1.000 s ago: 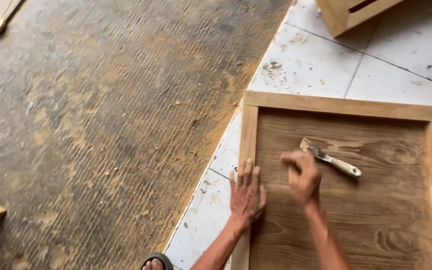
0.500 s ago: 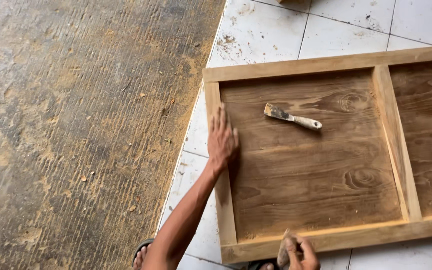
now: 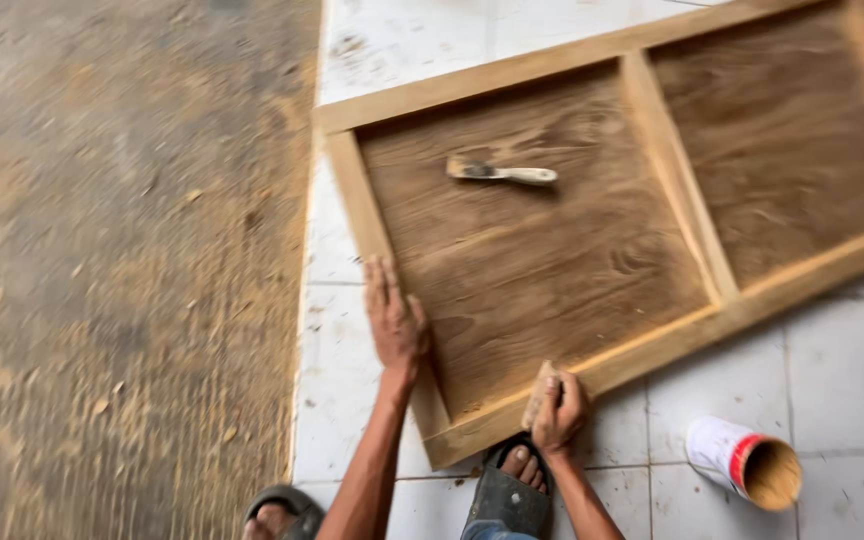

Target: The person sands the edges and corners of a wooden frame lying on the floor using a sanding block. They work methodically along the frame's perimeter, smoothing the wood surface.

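Left hand [image 3: 395,318] flat, fingers together and extended, pressing on left rail of wooden panel frame [image 3: 592,210], same spot as half a second ago; right hand [image 3: 557,408] now at near bottom rail, fingers clamped on small sanding block [image 3: 539,392], block touching rail edge. A second ago right hand was up on the inner panel beside the putty knife [image 3: 502,172]; since then pulled back to the near edge, knife left lying loose on stained plywood, well apart from both hands. View shifted too: frame now sits tilted across white tiled floor [image 3: 842,370], second panel bay visible at right. Open can [image 3: 744,460] tipped on its side on tiles, just right of right hand, apart from frame. Sandalled feet [image 3: 512,480] under near corner. Rough concrete [image 3: 122,270] at left. Judged: work moved from panel face to rubbing frame edge, left hand bracing
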